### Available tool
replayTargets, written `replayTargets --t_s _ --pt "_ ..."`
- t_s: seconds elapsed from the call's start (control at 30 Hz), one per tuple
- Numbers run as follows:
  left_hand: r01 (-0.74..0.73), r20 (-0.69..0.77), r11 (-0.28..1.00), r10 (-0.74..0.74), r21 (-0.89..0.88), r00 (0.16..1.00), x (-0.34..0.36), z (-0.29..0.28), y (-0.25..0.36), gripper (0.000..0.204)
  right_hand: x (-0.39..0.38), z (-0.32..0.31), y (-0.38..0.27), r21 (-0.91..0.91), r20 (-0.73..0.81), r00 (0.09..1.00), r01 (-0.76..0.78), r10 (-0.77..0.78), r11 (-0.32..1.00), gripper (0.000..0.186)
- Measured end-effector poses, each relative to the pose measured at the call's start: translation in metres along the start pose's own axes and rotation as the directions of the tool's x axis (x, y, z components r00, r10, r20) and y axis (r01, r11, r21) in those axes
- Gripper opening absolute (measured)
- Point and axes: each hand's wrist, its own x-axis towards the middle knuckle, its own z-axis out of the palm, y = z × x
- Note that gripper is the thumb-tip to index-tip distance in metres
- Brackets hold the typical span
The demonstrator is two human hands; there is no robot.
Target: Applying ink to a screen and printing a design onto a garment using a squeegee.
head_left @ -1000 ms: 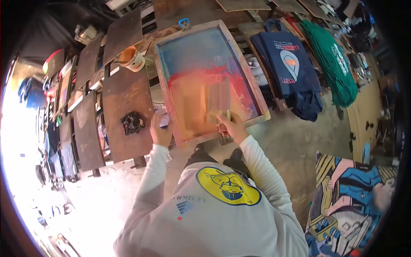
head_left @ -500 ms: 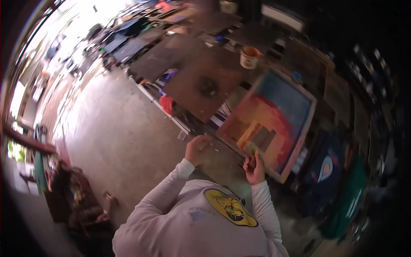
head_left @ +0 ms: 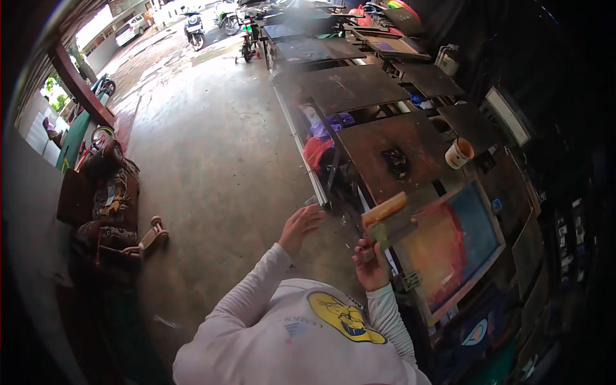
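My right hand (head_left: 372,264) grips an ink-stained squeegee (head_left: 387,209) by a pale green part near its fingers. The orange bar across its far end is held up over the near left corner of a screen-printing frame (head_left: 496,221). Yellow, orange, red and blue colour covers the mesh (head_left: 443,244) inside that frame. To the left, my left hand (head_left: 301,226) hangs in the air with fingers stretched out, holding nothing, close to the end of a pale metal rail (head_left: 301,147).
Beyond the frame, dark flat boards (head_left: 385,151) run away in a row. An orange-stained bucket (head_left: 459,154) stands on them, and red cloth (head_left: 316,153) hangs by the rail. Concrete floor (head_left: 205,160) lies to the left, with a worn armchair (head_left: 109,199) and motorbikes (head_left: 192,29) farther off.
The whole view has swung, so the boards and frame appear farther right and lower. The squeegee has shifted from over the mesh toward the frame's left corner. My left hand stays raised and empty.
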Motion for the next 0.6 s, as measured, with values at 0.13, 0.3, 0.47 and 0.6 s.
replayTargets --t_s 0.13,0.3,0.47,0.6 --pt "0.004 -0.066 1.000 -0.003 0.015 0.998 -0.010 -0.056 0.026 0.052 0.029 0.029 0.045 0.025 -0.040 0.993 -0.110 0.111 0.994 0.035" --pt "0.039 -0.034 0.998 -0.038 0.052 0.999 -0.004 -0.098 0.060 0.054 0.047 0.052 0.082 0.085 -0.005 0.996 -0.092 0.093 0.992 0.035" --pt "0.082 0.004 0.997 -0.082 0.010 0.997 0.009 -0.097 0.060 0.053 0.032 0.043 0.099 0.200 -0.053 0.988 -0.134 0.148 0.971 0.036" --pt "0.152 0.133 0.988 -0.152 0.004 0.979 0.021 -0.067 0.038 0.052 0.017 0.033 0.087 0.132 -0.044 0.995 -0.080 0.086 0.988 0.038"
